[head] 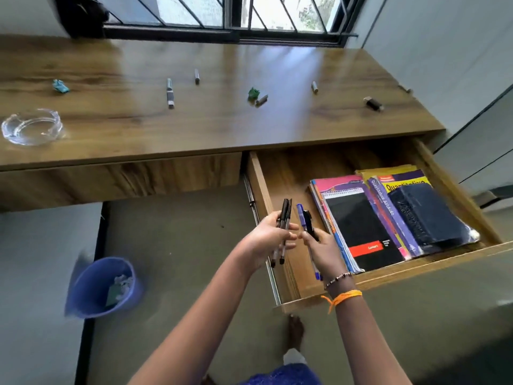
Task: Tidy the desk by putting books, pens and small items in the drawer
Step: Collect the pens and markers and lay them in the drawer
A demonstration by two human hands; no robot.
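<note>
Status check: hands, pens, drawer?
Left hand holds black pens; right hand holds blue and black pens. Drawer open, books inside. Small items on the desk.

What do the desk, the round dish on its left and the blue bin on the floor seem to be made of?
Desk: wood or wood-look laminate, going by the brown grain and the soft sheen under the window; which one is unclear.
Dish: clear glass, probably; it is see-through with thick bright rims, though hard plastic is possible.
Bin: likely plastic, with its even blue colour and smooth, thin wall.
</note>
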